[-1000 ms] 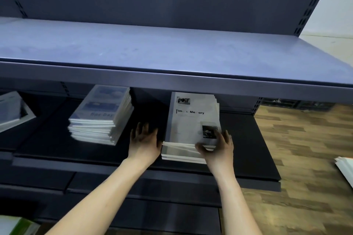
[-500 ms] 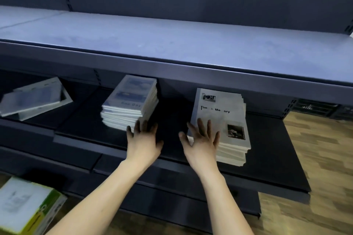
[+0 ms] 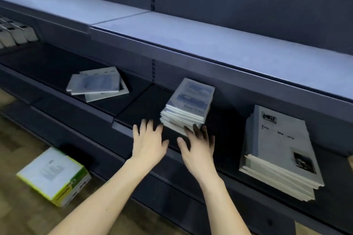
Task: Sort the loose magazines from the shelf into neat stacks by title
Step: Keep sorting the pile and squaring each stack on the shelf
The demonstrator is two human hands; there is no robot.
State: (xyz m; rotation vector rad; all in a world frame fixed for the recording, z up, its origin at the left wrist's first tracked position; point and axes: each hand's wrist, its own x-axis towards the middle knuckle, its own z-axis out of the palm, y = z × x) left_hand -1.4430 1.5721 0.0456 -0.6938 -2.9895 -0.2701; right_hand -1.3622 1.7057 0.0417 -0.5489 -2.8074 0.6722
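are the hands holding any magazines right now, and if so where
Nothing is held. The left hand and right hand are both open with fingers spread, just in front of the middle stack; whether the right fingertips touch it cannot be told.

The right hand [image 3: 197, 148] is covering the near bottom corner of the blue-covered stack [image 3: 188, 106], whose title is smearing beyond reading. Right of that stack, the grey stack [image 3: 280, 150] is showing only part of its title. Far left of it, white packs [image 3: 15, 34] are running off the frame edge.
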